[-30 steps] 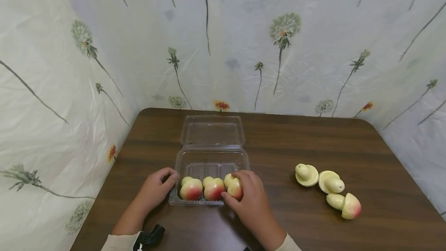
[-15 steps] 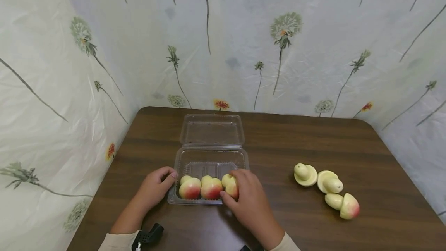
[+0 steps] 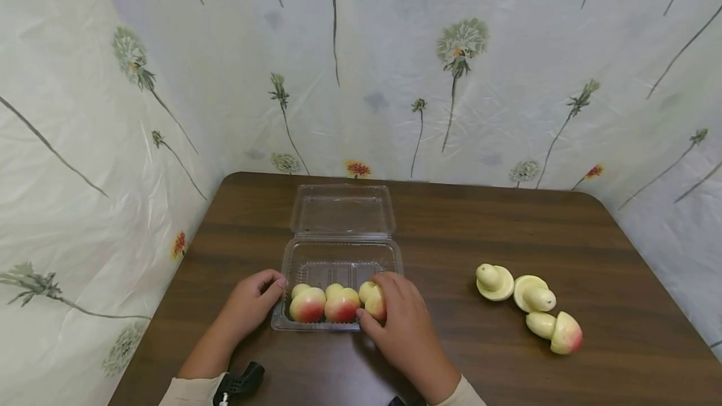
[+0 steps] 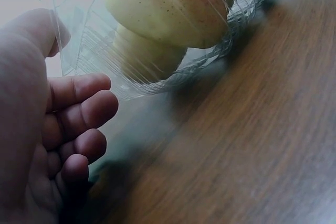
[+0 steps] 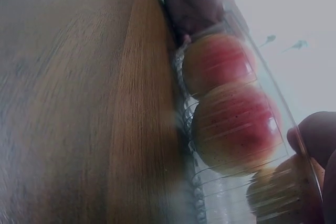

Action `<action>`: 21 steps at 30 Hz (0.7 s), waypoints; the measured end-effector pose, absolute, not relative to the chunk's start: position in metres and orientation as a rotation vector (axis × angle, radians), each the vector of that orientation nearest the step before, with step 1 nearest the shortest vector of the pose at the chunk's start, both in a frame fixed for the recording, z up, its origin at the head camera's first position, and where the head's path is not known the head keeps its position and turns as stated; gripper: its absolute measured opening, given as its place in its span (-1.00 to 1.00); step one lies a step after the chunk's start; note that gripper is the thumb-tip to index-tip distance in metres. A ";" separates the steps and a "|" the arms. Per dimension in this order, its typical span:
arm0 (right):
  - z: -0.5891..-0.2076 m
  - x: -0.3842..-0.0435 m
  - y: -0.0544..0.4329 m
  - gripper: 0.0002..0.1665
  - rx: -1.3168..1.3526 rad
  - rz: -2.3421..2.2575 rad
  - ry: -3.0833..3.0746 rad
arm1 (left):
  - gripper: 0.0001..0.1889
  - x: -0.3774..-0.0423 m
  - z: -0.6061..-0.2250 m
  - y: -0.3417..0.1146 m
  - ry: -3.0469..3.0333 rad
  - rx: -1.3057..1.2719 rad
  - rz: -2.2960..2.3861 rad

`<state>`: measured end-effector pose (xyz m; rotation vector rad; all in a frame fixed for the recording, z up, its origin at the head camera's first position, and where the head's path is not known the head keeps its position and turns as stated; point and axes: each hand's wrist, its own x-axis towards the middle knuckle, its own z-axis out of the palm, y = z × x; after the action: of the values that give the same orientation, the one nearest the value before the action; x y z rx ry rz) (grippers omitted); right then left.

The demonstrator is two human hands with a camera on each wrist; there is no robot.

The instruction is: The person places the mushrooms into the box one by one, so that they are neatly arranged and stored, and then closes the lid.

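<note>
Currently, the rightmost mushroom (image 3: 374, 302), stem pointing away, is gripped by the right hand (image 3: 399, 318), while the clear box (image 3: 329, 263) is pinched at its left rim by the left hand (image 3: 256, 298).

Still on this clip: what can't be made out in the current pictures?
Head view: the right hand covers the right side of the rightmost mushroom-shaped piece in the clear plastic container.
Head view: the bottom edge cuts off the right black wristband.
Left wrist view: the top edge crops the nearest piece's cap.
Right wrist view: the top edge crops the left hand.
</note>
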<state>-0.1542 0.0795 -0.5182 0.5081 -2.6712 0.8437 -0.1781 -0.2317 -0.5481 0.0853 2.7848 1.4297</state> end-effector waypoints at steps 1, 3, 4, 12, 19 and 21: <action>-0.518 -0.154 0.080 -0.35 0.507 0.843 -2.669 | -0.85 -0.178 -0.548 -0.232 2.783 0.085 1.429; -0.519 -0.154 0.080 -0.35 0.510 0.840 -2.665 | -0.84 -0.178 -0.547 -0.232 2.783 0.083 1.424; -0.519 -0.154 0.080 -0.36 0.513 0.839 -2.663 | -0.84 -0.178 -0.547 -0.231 2.783 0.084 1.421; -0.519 -0.154 0.079 -0.45 0.528 0.831 -2.675 | -0.85 -0.178 -0.546 -0.232 2.783 0.078 1.415; -0.521 -0.153 0.081 -0.49 0.539 0.827 -2.677 | -0.84 -0.178 -0.547 -0.232 2.791 0.090 1.416; -0.522 -0.153 0.081 -0.49 0.541 0.828 -2.672 | -0.84 -0.178 -0.547 -0.232 2.789 0.088 1.417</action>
<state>-0.1534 0.0812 -0.5215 0.5414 -2.6720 0.8281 -0.1783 -0.2322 -0.5472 0.0882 2.7891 1.4169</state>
